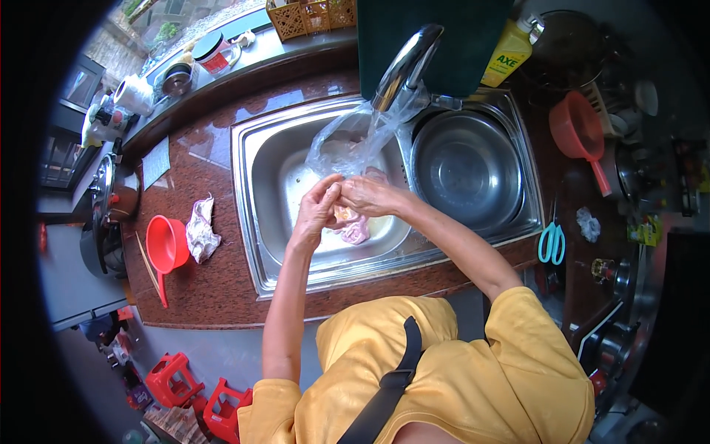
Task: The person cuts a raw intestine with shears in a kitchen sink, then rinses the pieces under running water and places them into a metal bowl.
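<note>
Over the left basin of the steel sink (275,233), my left hand (318,210) and my right hand (367,195) meet with bent fingers. Both grip a pale pink piece of raw meat (355,230) with yellowish fat, which shows below them. The fingers hide the exact hold. Just beyond my knuckles a clear plastic bag (327,152) lies crumpled in the basin, with more meat seen dimly through it. Above the bag, the chrome tap (407,66) lets down a thin stream of water.
A large steel bowl (468,172) fills the right basin. Left on the granite counter are a red ladle (166,241), a wrung cloth (203,228) and a pressure cooker (113,188). Turquoise-handled scissors (551,243), a pink ladle (578,125) and a yellow detergent bottle (507,53) stand or lie rightward.
</note>
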### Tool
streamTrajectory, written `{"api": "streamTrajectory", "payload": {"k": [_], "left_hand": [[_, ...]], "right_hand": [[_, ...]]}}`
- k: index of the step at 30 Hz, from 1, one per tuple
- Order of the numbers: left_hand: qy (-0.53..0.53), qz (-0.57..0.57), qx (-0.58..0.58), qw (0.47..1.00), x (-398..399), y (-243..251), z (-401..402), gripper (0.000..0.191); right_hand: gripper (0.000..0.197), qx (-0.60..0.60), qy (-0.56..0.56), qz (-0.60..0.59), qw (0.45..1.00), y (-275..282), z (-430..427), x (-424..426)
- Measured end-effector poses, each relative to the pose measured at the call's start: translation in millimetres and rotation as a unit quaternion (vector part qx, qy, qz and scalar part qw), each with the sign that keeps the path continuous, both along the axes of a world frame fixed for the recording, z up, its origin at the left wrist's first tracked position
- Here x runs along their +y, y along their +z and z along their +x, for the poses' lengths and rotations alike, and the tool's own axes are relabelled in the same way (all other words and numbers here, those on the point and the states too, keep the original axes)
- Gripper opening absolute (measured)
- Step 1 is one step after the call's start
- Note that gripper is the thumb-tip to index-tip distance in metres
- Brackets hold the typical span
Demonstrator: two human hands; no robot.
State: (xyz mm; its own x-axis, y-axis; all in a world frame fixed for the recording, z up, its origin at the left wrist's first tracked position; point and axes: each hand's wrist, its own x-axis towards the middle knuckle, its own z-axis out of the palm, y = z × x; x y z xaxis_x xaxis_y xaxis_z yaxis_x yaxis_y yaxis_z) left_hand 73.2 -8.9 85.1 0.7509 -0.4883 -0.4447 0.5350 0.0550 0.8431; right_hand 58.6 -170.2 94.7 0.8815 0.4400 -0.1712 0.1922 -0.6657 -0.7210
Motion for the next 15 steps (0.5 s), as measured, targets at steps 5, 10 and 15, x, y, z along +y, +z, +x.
{"api": "streamTrajectory", "payload": {"k": [5, 10, 15], "left_hand": [[-0.096, 0.154, -0.087, 0.979, 0, -14, 9, 0.031], [-0.047, 0.136, 0.075, 0.987, 0, 14, 6, 0.04], [0.012, 0.017, 0.091, 0.996, 37, 34, 14, 0.036]], "right_hand": [[0.023, 0.036, -0.001, -0.054, 0.998, -9, 10, -13], [0.025, -0.016, 0.026, -0.024, 0.999, -54, 7, -17], [0.026, 0.082, 0.008, 0.029, 0.996, -77, 1, -17]]}}
